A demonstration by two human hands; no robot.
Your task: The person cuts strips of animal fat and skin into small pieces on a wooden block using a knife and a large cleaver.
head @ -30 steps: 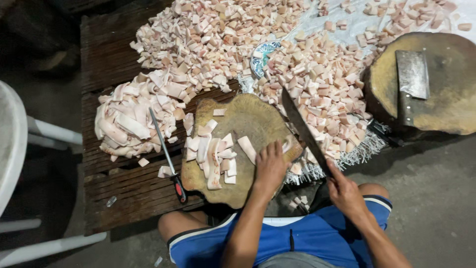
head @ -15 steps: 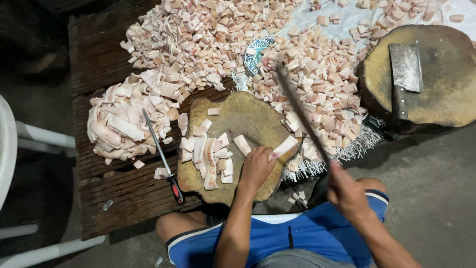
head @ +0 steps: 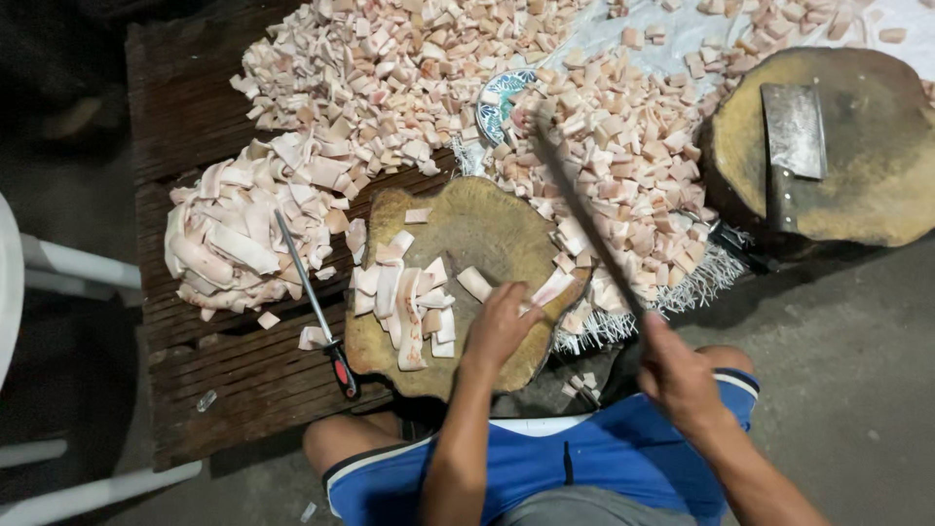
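My left hand point(head: 499, 326) rests on the round wooden chopping block point(head: 487, 229) and pinches a pale strip of pork skin point(head: 551, 288) near the block's right rim. My right hand point(head: 677, 375) grips a long knife point(head: 582, 216), its blade raised and slanting up and away over the pile of cut pieces point(head: 623, 146). Several uncut strips point(head: 404, 302) lie in a row on the left half of the block.
A heap of long uncut strips point(head: 229, 244) lies at the left on the dark wooden pallet point(head: 234, 380), a sharpening steel point(head: 314, 302) beside it. A second block point(head: 867, 146) at the right carries a cleaver point(head: 791, 146). White chair legs point(head: 78, 263) stand at far left.
My right hand has lifted the knife off the block, the blade swinging up and back over the cut pile. My left hand stays on the strip at the block's right rim.
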